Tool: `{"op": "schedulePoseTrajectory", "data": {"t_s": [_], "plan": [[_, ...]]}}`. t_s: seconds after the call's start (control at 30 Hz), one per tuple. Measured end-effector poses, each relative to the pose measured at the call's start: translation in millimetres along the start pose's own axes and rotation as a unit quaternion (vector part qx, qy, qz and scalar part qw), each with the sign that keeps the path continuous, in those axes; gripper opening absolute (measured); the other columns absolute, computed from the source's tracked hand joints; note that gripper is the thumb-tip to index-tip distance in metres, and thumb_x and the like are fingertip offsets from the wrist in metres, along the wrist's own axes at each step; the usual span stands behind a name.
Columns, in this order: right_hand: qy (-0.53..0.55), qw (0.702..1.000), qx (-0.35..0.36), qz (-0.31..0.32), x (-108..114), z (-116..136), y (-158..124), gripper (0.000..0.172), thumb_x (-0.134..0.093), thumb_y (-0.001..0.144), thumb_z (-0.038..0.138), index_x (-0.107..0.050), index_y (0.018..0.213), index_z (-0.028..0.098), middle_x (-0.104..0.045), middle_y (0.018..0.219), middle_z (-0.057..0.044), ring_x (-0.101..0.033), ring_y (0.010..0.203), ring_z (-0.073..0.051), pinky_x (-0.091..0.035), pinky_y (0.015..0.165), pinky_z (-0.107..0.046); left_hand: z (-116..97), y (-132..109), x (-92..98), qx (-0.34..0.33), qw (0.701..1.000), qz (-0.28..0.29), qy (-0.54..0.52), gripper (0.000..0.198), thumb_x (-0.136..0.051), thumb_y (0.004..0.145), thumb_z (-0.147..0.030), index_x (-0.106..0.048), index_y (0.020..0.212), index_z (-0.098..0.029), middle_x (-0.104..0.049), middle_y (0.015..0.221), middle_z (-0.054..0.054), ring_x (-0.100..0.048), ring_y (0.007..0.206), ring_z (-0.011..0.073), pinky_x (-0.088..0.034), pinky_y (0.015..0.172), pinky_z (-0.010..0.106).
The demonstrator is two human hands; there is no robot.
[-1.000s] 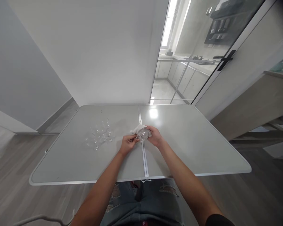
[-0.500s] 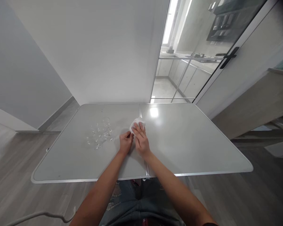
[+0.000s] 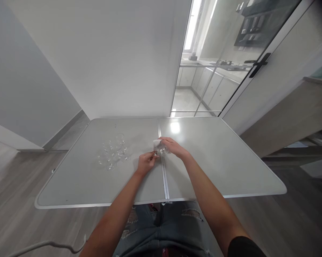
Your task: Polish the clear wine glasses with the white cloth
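Observation:
Just left of the table's centre seam, my left hand (image 3: pixel 147 162) pinches the narrow end of a clear glass (image 3: pixel 163 150), held on its side above the tabletop. The narrow end looks like a stem, though my fingers partly cover it. My right hand (image 3: pixel 173 146) curves over the far side of the wide end. Under its fingers a white cloth (image 3: pixel 157 142) is pressed to the glass; whether it is fabric or paper I cannot tell. To the left stand several more clear glasses (image 3: pixel 114 151), their outlines overlapping and faint.
Both hands work over a pale folding table (image 3: pixel 217 167) with a metal rim. A white wall (image 3: pixel 118 64) rises behind its far edge. A glazed door (image 3: pixel 217 71) stands at the back right. A grey cable (image 3: pixel 50 243) lies on the floor at lower left.
My right hand has turned and shifted right, from lying over the white cloth to curving around the glass's far side. My left hand has moved slightly right, and the clear glass now shows between them.

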State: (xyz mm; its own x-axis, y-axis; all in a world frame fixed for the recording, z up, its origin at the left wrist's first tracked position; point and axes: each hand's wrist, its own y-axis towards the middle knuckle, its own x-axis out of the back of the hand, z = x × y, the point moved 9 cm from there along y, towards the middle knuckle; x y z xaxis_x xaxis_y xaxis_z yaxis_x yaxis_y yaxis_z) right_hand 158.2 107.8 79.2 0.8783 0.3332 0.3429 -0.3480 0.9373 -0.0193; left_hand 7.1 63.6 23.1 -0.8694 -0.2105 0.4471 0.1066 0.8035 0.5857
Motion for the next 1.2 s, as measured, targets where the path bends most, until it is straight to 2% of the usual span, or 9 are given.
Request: {"op": "schedulePoseTrajectory", "data": {"t_s": [0.13,0.27,0.37,0.53,0.6,0.73,0.9,1.07,1.2], "plan": [[0.136,0.983,-0.012,-0.125,-0.7,-28.0,-8.5,0.043,-0.047,0.093,0.043,-0.065,0.126,0.022,-0.070,0.117,-0.005,-0.064,0.105,-0.022,-0.052,0.089,-0.033,0.6,2.7,7.2,0.025,0.999,-0.025,-0.024,0.025,-0.067,0.089,-0.037,-0.079,0.095,-0.016,-0.075,0.074,0.006,-0.062,0.058,0.0143,-0.048,0.059,0.026],[0.060,0.964,0.189,-0.174,-15.7,5.7,-30.2,0.047,-0.036,0.101,0.038,-0.054,0.142,0.023,-0.057,0.144,-0.006,-0.051,0.134,-0.022,-0.039,0.115,-0.040,-0.1,4.0,12.8,0.048,0.997,-0.046,-0.040,0.026,-0.066,0.090,-0.035,-0.078,0.100,-0.015,-0.075,0.077,0.006,-0.062,0.060,0.0143,-0.050,0.062,0.026],[-0.074,0.943,0.285,-0.153,-20.9,29.3,-39.3,0.049,-0.034,0.103,0.033,-0.047,0.149,0.025,-0.048,0.154,-0.006,-0.041,0.145,-0.022,-0.029,0.123,-0.044,-1.6,3.5,12.6,0.042,0.997,-0.044,-0.042,0.025,-0.065,0.090,-0.033,-0.078,0.100,-0.015,-0.076,0.081,0.007,-0.063,0.061,0.0143,-0.052,0.064,0.027],[-0.122,0.962,0.190,-0.152,-3.2,6.8,-28.6,0.047,-0.028,0.105,0.036,-0.051,0.144,0.022,-0.072,0.116,-0.009,-0.070,0.102,-0.023,-0.054,0.095,-0.041,3.3,3.2,10.9,0.059,0.997,-0.041,-0.035,0.026,-0.066,0.089,-0.037,-0.079,0.096,-0.016,-0.075,0.079,0.005,-0.063,0.061,0.0144,-0.051,0.061,0.025],[-0.132,0.958,0.191,-0.168,-2.6,2.0,-33.6,0.047,-0.028,0.106,0.035,-0.047,0.147,0.022,-0.072,0.117,-0.010,-0.070,0.100,-0.023,-0.055,0.091,-0.039,7.7,2.8,13.8,0.083,0.994,-0.059,-0.041,0.029,-0.064,0.090,-0.040,-0.079,0.094,-0.016,-0.075,0.076,0.004,-0.063,0.061,0.0143,-0.050,0.060,0.025],[-0.147,0.936,0.276,-0.161,-10.9,13.0,-46.3,0.050,-0.029,0.105,0.033,-0.038,0.153,0.025,-0.057,0.144,-0.010,-0.059,0.126,-0.023,-0.049,0.104,-0.039,5.5,3.1,11.8,0.080,0.994,-0.050,-0.053,0.029,-0.065,0.089,-0.040,-0.079,0.094,-0.015,-0.073,0.074,0.004,-0.061,0.059,0.0136,-0.051,0.061,0.025],[-0.115,0.964,0.170,-0.168,0.1,-2.5,-33.3,0.044,-0.029,0.106,0.038,-0.055,0.137,0.021,-0.071,0.088,-0.004,-0.066,0.074,-0.018,-0.053,0.073,-0.030,5.5,3.2,11.4,0.086,0.994,-0.045,-0.055,0.028,-0.066,0.088,-0.040,-0.079,0.091,-0.015,-0.070,0.070,0.003,-0.058,0.058,0.0123,-0.048,0.059,0.024],[-0.098,0.963,0.205,-0.148,-3.9,11.4,-41.3,0.047,-0.032,0.104,0.037,-0.048,0.147,0.024,-0.069,0.115,-0.008,-0.066,0.094,-0.020,-0.052,0.086,-0.034,4.4,4.5,6.2,0.075,0.995,-0.016,-0.064,0.029,-0.064,0.090,-0.039,-0.079,0.088,-0.014,-0.072,0.073,0.004,-0.059,0.059,0.0127,-0.048,0.059,0.024],[-0.061,0.987,0.138,-0.056,2.9,22.8,-29.1,0.040,-0.040,0.100,0.040,-0.065,0.127,0.024,-0.072,0.091,-0.004,-0.067,0.084,-0.020,-0.052,0.083,-0.034,-2.5,3.0,2.8,0.051,0.997,0.002,-0.064,0.027,-0.066,0.088,-0.039,-0.079,0.093,-0.016,-0.074,0.074,0.005,-0.059,0.055,0.0124,-0.048,0.057,0.025]]}}
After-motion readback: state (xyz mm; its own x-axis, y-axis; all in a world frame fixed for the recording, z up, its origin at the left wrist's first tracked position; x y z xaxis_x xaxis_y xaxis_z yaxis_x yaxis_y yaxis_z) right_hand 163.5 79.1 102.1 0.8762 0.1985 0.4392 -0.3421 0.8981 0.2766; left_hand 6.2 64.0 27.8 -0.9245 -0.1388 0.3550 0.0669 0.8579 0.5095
